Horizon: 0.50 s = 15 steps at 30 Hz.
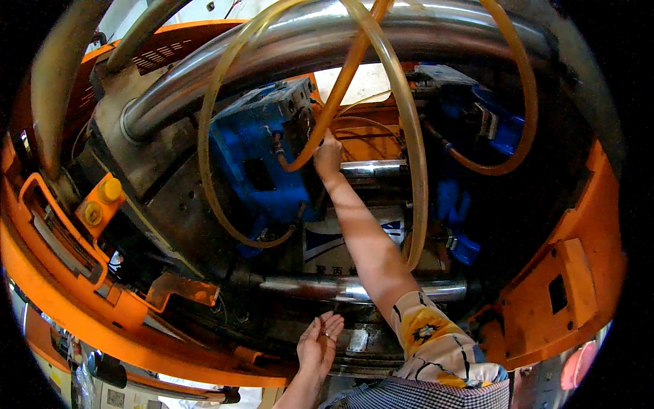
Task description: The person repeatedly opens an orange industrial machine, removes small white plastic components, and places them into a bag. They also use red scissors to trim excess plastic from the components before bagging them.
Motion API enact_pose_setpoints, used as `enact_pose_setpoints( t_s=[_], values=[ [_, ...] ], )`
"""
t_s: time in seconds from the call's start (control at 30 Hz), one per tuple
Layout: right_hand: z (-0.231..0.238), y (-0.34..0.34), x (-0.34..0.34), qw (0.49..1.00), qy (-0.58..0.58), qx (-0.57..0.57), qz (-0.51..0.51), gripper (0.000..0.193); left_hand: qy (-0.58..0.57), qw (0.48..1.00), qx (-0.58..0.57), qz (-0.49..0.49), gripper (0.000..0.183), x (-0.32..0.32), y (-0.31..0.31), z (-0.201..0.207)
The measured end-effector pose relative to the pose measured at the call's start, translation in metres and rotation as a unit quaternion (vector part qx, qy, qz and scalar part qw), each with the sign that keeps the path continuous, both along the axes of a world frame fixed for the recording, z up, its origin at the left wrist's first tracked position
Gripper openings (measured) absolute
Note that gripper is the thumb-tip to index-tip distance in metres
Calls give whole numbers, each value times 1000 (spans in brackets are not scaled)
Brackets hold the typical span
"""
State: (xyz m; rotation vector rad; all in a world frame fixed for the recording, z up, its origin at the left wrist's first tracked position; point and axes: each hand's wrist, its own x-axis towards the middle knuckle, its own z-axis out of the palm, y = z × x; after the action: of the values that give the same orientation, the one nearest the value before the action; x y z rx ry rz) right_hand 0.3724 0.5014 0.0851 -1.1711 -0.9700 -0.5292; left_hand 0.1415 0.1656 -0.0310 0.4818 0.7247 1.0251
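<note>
My right arm reaches forward into the machine. My right hand (329, 155) is at the inner face of a blue mold block (235, 146) on the left, beside an amber hose (338, 99) that crosses in front of it. Its fingers are mostly hidden, so what they touch does not show. Low in front of the machine, my left hand (316, 346) is held palm up, fingers stretched and slightly bent. A tiny dark spot lies at its fingers, too small to name. Another blue mold half (501, 126) stands across the gap on the right.
Polished steel bars (354, 289) run across below and above my right arm. Clear yellowish hoses (417, 170) loop down around it. A printed sack or carton (323, 245) lies beneath the molds. The orange machine frame (204, 361) curves around, with a yellow button (110, 189) at left.
</note>
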Motion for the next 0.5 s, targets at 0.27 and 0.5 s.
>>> enact_pose_setpoints(
  t_s=[0.27,0.5],
  values=[
    [2,1,-3,977,95,112,157,17,14,1000,-10,2,40,-3,-2,0],
    [0,-23,-11,985,19,-148,92,42,-23,1000,-10,-9,44,-3,-5,1]
  ],
)
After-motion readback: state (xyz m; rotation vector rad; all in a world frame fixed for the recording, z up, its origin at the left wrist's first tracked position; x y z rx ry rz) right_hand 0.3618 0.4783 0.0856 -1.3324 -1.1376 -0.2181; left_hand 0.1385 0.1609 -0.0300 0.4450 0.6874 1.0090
